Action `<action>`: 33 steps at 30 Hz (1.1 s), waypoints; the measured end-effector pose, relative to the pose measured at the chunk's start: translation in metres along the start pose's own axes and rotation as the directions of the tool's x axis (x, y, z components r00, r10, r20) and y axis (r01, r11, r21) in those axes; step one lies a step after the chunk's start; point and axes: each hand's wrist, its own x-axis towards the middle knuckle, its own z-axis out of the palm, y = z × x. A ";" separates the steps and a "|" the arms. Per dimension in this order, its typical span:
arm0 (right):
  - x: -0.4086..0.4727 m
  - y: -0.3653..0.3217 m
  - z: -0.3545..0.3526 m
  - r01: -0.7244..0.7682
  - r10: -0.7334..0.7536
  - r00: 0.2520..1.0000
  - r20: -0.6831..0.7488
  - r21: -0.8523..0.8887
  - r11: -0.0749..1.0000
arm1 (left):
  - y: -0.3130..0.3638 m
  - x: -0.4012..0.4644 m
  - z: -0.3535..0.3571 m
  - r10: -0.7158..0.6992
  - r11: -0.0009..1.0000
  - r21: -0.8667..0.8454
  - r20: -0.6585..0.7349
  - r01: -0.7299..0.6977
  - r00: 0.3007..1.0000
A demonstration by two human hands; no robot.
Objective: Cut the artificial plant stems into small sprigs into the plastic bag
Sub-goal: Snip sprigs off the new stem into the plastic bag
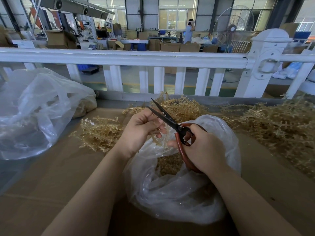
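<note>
A big clear bag (pixel 34 106) slumps at the far left of the brown counter (pixel 51 176), pale stuff inside it. Next comes a loose heap of tan stems (pixel 100 133). The left hand (pixel 141 132) has its fingers curled round one stem (pixel 160 133), holding it up over the open mouth of the bag (pixel 179 193) (cut sprigs (pixel 168 164) already lie inside). The right hand (pixel 202 149) grips the red handles of the scissors (pixel 168 119), whose black blades stand parted, pointing up and away, tips above the left fingers. More stems (pixel 279 126) pile at the right, with a white fence (pixel 136 58) beyond the counter.
</note>
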 end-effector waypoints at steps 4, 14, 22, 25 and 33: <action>0.000 0.000 0.000 0.004 -0.004 1.000 -0.009 -0.004 1.000 | 0.000 -0.001 0.002 0.035 0.999 0.034 -0.018 -0.034 0.999; 0.000 -0.003 -0.001 -0.008 0.006 1.000 0.015 0.105 0.994 | -0.002 -0.001 0.005 0.121 0.981 0.156 -0.042 -0.113 0.992; 0.002 -0.004 0.001 -0.033 0.024 0.998 0.050 0.172 0.985 | 0.000 -0.001 0.005 0.140 0.975 0.179 -0.024 -0.133 0.990; 0.001 -0.005 0.000 -0.035 0.026 0.998 0.050 0.192 0.981 | 0.000 -0.001 0.005 0.131 0.977 0.175 -0.029 -0.124 0.991; 0.000 -0.003 0.001 -0.026 0.023 1.000 0.020 0.162 0.986 | -0.001 -0.001 0.005 0.128 0.977 0.175 -0.034 -0.120 0.991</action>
